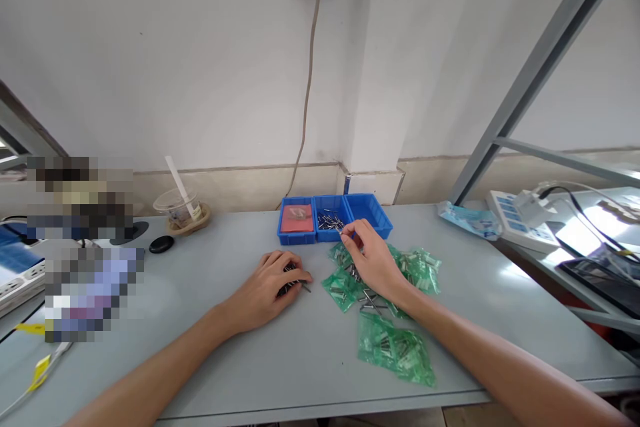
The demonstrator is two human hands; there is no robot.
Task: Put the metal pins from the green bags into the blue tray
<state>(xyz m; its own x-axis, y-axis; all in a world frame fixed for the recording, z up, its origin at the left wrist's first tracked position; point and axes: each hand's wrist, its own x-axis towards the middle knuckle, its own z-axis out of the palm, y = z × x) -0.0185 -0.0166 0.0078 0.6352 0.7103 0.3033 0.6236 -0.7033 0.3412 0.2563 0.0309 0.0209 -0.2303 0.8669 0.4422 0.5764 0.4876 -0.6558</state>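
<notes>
My left hand rests on the table, its fingers curled round a bunch of thin metal pins whose ends stick out by the fingertips. My right hand is closed in a pinch at the front of the middle blue bin; what lies between the fingertips is too small to name. Loose metal pins fill part of that bin. Below my right hand lie green plastic bags of small metal parts, with more loose pins among them. Another green bag lies closer to me.
The left blue bin holds a pink packet; the right blue bin stands beside it. A plastic cup with a straw and a black round object are at left. Power strip and blue packet lie right.
</notes>
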